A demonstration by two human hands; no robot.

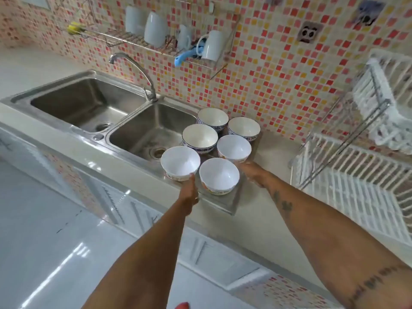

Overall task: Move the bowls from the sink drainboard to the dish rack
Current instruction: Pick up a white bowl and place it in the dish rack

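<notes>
Several bowls stand upright on the steel sink drainboard (225,202): plain white ones in front, blue-patterned ones behind. My left hand (189,192) is at the front-left white bowl (180,162), thumb against its near rim and fingers tucked under its side; the bowl rests on the drainboard. My right hand (253,173) reaches past the front-middle bowl (219,175), fingers stretched out and touching the base of the right white bowl (234,148). The white wire dish rack (356,175) stands on the counter to the right, its lower tier bare.
A double steel sink (153,130) with a curved faucet (133,63) lies left of the bowls. A wall rack (156,30) above holds white cups and a blue utensil. The dish rack's upper tier (379,97) juts out at the right. The tiled wall stands close behind.
</notes>
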